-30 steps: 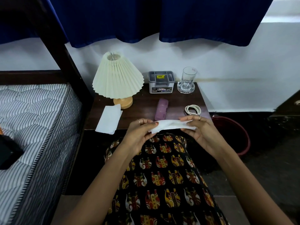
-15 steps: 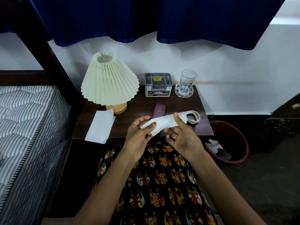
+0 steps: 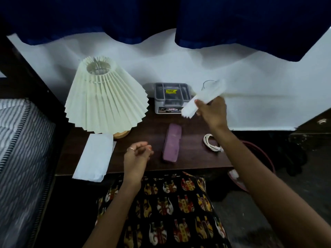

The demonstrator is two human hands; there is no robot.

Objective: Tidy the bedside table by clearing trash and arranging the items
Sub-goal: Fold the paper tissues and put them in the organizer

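Nearest, left hand (image 3: 138, 154) hovers over the tabletop (image 3: 154, 135) front edge, fingers loosely curled, holding nothing. White paper sheet (image 3: 94, 157) overhangs that edge; purple case (image 3: 171, 142) and white cable coil (image 3: 211, 141) lie mid-surface. Farther back, right hand (image 3: 212, 111) grips a folded tissue (image 3: 200, 99), raised before the grey organiser box (image 3: 171, 97); pleated lamp (image 3: 105, 95) at rear left

bare tabletop (image 3: 152, 129) between lamp (image 3: 105, 97) and purple case (image 3: 172, 142), organizer box (image 3: 171, 97) behind
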